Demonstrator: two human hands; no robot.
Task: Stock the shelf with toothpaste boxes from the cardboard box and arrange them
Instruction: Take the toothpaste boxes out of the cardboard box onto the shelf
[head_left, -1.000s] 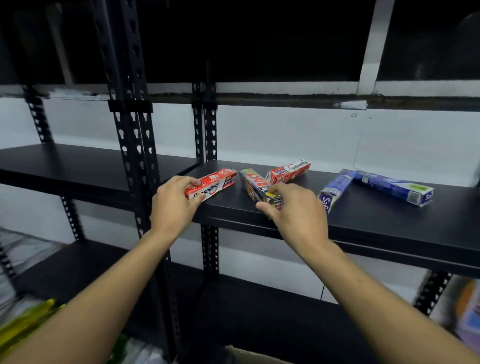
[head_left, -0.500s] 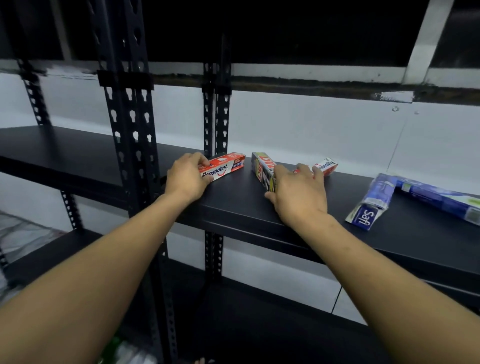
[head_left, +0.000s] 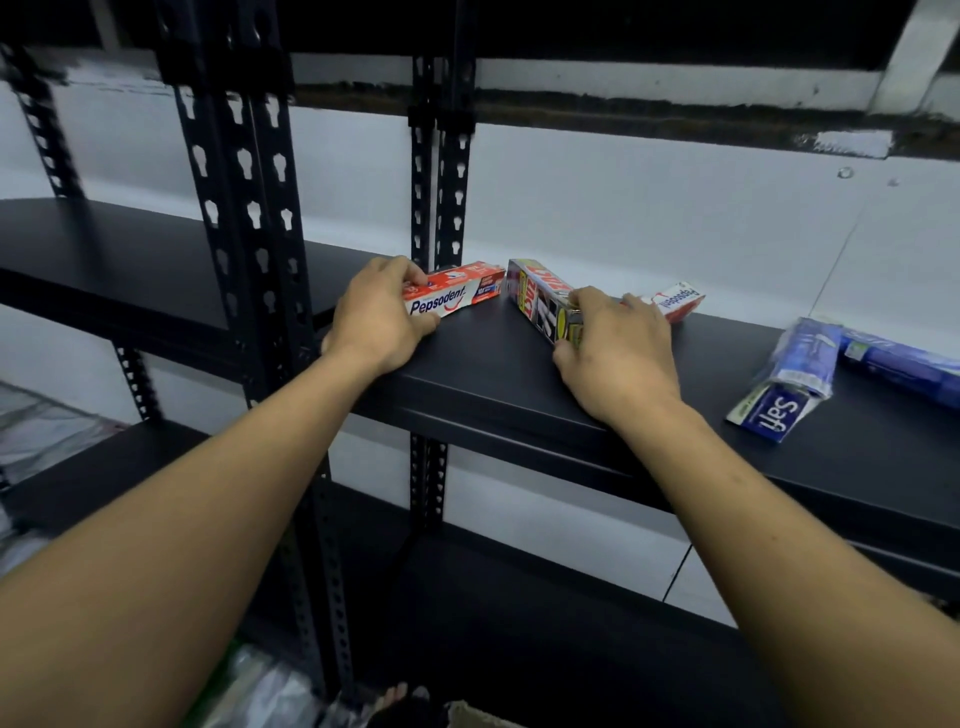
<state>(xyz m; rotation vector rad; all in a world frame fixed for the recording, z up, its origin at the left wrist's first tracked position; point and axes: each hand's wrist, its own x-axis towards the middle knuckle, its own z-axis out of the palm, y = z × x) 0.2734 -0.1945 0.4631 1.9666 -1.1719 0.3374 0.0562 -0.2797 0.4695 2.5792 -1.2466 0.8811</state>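
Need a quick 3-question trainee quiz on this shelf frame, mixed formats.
1. True or false: the left hand grips the red-and-white Pepsodent carton lying on the black metal shelf.
2. What does the right hand hold? A) a white tube B) the grey-and-red carton C) nothing
3. Fill in: the blue Safi carton lies to the ___ of both hands.
Key: 1 true; 2 B; 3 right.
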